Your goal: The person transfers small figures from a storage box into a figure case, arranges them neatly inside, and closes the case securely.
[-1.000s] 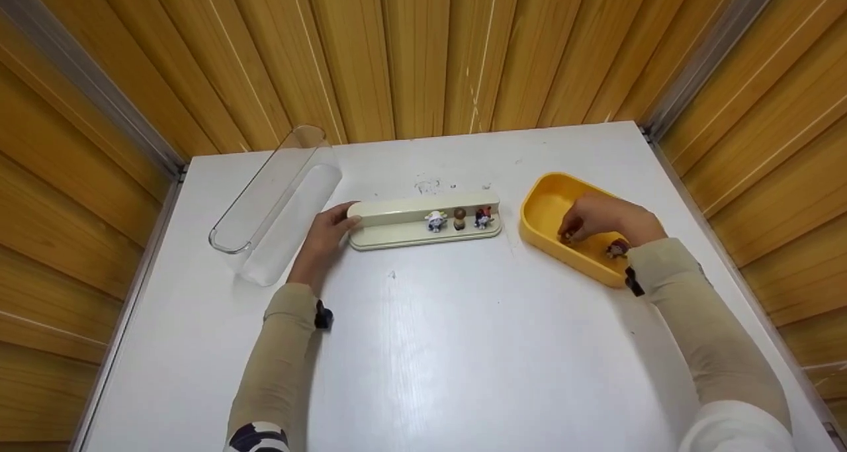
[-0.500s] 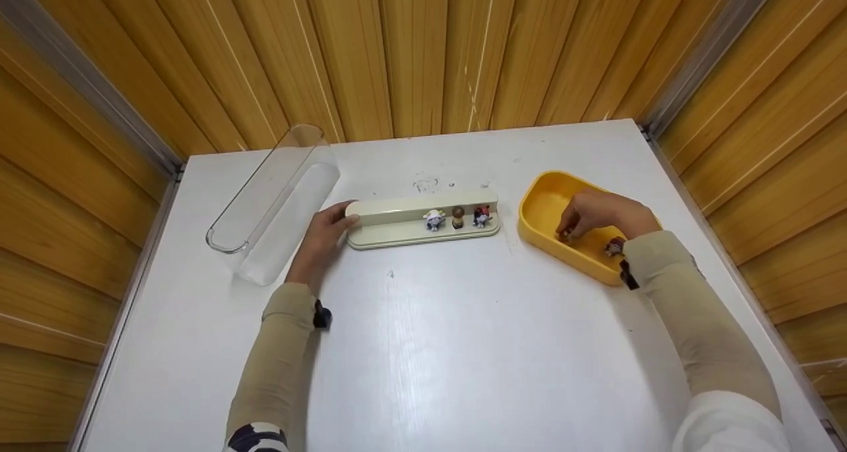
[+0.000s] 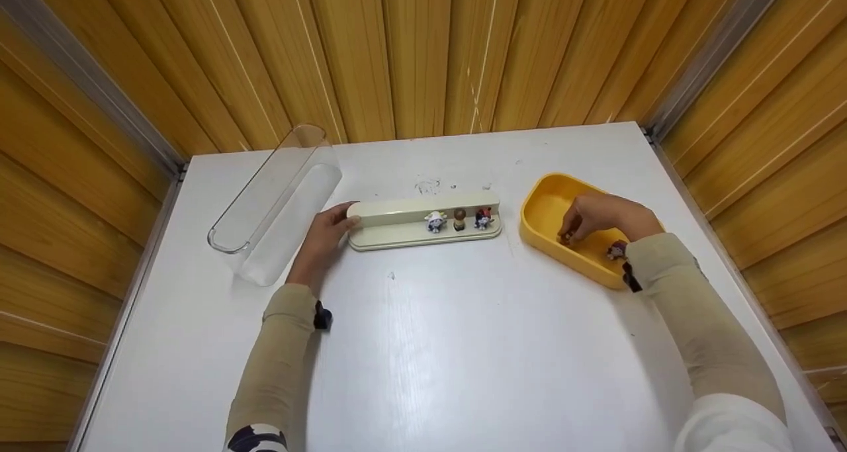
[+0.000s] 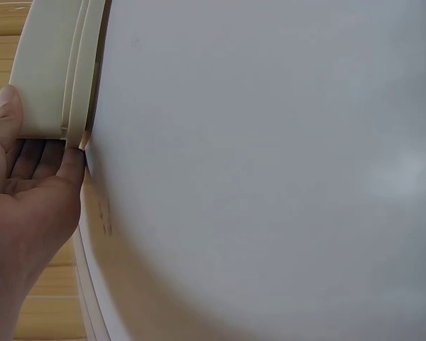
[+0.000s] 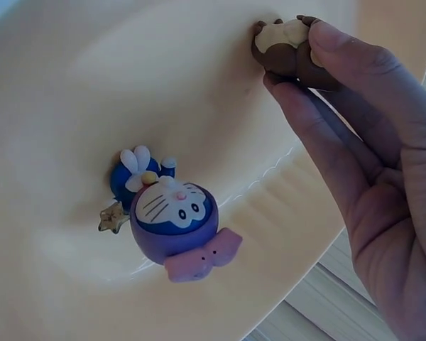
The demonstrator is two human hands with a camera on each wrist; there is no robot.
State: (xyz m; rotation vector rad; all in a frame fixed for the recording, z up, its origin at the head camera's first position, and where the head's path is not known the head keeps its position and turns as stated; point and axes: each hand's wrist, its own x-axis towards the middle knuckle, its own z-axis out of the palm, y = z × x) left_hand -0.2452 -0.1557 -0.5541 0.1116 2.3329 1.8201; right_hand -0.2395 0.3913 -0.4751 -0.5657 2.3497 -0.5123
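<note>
My left hand (image 3: 325, 232) grips the left end of a long cream display base (image 3: 390, 235), with the thumb on one side and fingers on the other in the left wrist view. On the base's right half stand a white-headed figurine (image 3: 435, 222), a brown-topped figurine (image 3: 459, 220) and a red-and-blue figurine (image 3: 484, 218). Inside a yellow bin (image 3: 544, 208), my right hand (image 3: 599, 217) pinches a small brown-and-cream figurine (image 5: 287, 51) between thumb and fingers. Near that hand, a blue-and-purple cat-faced figurine (image 5: 174, 213) with a pink bow lies on the bin's floor.
A long clear plastic cover (image 3: 274, 197) lies slanted on the white table (image 3: 423, 346), left of the base. Wood-patterned walls (image 3: 423, 55) rise behind the table and on both sides. The yellow bin stands right of the base, with a gap between them.
</note>
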